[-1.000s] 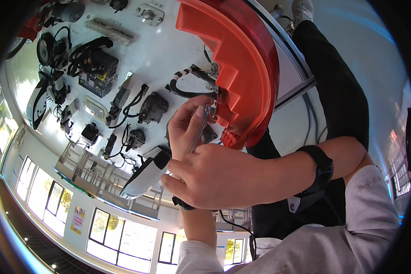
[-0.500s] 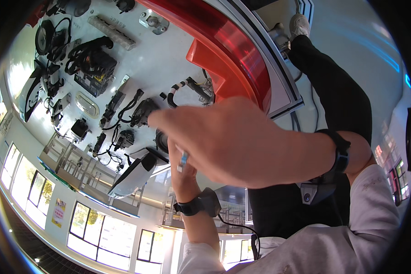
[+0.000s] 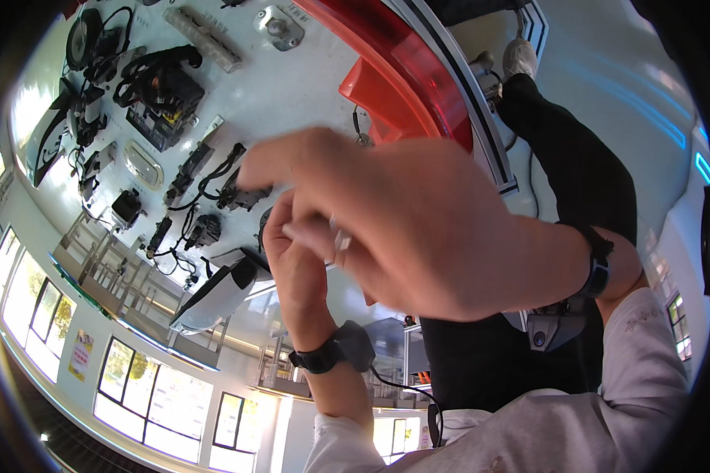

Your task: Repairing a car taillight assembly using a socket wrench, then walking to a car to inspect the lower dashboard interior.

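Note:
My right hand (image 3: 418,221) is large, close and blurred, with its back toward me and its fingers bent. Behind and below it, my left hand (image 3: 300,272) is raised with curled fingers, partly hidden by the right. The two hands overlap and seem to touch at the fingers. A small shiny, clear piece (image 3: 342,240) shows by the right hand's fingers; I cannot tell whether it is a ring or something held. Beyond the hands is a pale panel (image 3: 292,87) with car parts mounted on it.
A black wiring harness (image 3: 166,75), a side mirror (image 3: 217,296) and a red lamp housing (image 3: 426,75) with a silver frame edge are on the panel. A dark cable (image 3: 406,389) runs from the left wristband (image 3: 335,351). A person's leg (image 3: 584,150) shows at right.
Both hands have shifted slightly left and up, and the right fingers are higher over the left. The left fingers now show more. The view has tilted slightly, so the panel sits differently.

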A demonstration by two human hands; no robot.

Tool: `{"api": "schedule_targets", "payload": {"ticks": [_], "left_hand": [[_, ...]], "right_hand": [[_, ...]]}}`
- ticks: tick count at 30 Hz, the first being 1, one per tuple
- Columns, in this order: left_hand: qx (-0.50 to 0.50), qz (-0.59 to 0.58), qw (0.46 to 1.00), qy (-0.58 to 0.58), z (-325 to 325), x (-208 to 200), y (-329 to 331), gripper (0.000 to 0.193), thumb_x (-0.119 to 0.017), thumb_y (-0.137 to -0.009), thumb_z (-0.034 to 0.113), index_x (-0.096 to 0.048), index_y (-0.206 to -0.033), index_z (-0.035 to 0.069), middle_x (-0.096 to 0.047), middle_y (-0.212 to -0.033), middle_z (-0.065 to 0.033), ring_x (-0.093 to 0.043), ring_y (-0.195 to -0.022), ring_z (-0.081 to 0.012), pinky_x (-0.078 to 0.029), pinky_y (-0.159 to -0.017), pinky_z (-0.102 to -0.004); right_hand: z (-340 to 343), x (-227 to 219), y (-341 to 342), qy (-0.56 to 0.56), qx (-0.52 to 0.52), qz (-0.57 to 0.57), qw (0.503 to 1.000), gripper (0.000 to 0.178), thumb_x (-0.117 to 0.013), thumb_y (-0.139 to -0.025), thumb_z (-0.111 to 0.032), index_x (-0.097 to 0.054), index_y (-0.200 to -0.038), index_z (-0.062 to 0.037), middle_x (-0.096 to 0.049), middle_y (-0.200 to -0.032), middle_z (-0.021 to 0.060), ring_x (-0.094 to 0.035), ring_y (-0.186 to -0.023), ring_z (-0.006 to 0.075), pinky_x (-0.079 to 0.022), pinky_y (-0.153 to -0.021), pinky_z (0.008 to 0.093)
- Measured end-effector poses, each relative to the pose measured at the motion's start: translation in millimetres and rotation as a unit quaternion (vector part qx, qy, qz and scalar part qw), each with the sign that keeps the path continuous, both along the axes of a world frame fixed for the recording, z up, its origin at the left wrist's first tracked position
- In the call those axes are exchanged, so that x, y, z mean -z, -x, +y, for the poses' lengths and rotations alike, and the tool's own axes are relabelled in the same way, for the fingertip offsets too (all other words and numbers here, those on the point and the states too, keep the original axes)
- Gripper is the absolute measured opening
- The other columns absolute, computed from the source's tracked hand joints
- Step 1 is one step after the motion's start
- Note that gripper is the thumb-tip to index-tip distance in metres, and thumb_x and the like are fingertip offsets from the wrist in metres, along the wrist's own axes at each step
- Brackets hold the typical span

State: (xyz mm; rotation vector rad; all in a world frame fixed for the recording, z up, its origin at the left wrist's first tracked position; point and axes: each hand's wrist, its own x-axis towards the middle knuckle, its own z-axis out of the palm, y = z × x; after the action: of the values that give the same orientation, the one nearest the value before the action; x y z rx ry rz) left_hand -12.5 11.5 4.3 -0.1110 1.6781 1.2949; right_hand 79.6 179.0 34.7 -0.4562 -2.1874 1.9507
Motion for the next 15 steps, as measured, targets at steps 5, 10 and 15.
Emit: {"api": "schedule_targets", "payload": {"ticks": [5, 10, 15], "left_hand": [[-0.111, 0.011, 0.990, 0.089, 14.1, -4.8, 0.9, 0.022, -0.056, -0.093, 0.012, -0.060, -0.107, -0.005, -0.062, -0.084, -0.0051, -0.056, -0.081, -0.0095, -0.045, -0.074, -0.0208], [0.000, 0.000, 1.000, 0.002, 0.1, 5.3, 6.3, 0.023, -0.057, -0.093, 0.013, -0.060, -0.106, -0.007, -0.060, -0.083, -0.0066, -0.052, -0.074, -0.0108, -0.043, -0.070, -0.0241], [0.064, -0.017, 0.998, -0.022, -10.0, 12.2, 6.1, 0.021, -0.057, -0.094, 0.012, -0.060, -0.103, -0.008, -0.058, -0.080, -0.0068, -0.050, -0.072, -0.0115, -0.041, -0.068, -0.0242]], "right_hand": [[-46.4, -4.6, -2.5, -0.131, 0.122, 0.155, 0.972, 0.026, -0.062, -0.074, -0.010, -0.056, -0.098, -0.0046, -0.052, -0.070, 0.0036, -0.051, -0.052, 0.0154, -0.039, -0.045, 0.0280], [-86.2, -10.2, -15.7, -0.149, 0.024, 0.133, 0.980, 0.019, -0.063, -0.072, -0.014, -0.056, -0.087, -0.0035, -0.047, -0.071, 0.0031, -0.052, -0.055, 0.0115, -0.040, -0.043, 0.0248], [-124.3, -6.0, -16.8, -0.161, 0.031, 0.125, 0.978, 0.020, -0.064, -0.072, -0.015, -0.054, -0.084, -0.0024, -0.048, -0.075, 0.0025, -0.054, -0.058, 0.0108, -0.040, -0.045, 0.0248]]}}
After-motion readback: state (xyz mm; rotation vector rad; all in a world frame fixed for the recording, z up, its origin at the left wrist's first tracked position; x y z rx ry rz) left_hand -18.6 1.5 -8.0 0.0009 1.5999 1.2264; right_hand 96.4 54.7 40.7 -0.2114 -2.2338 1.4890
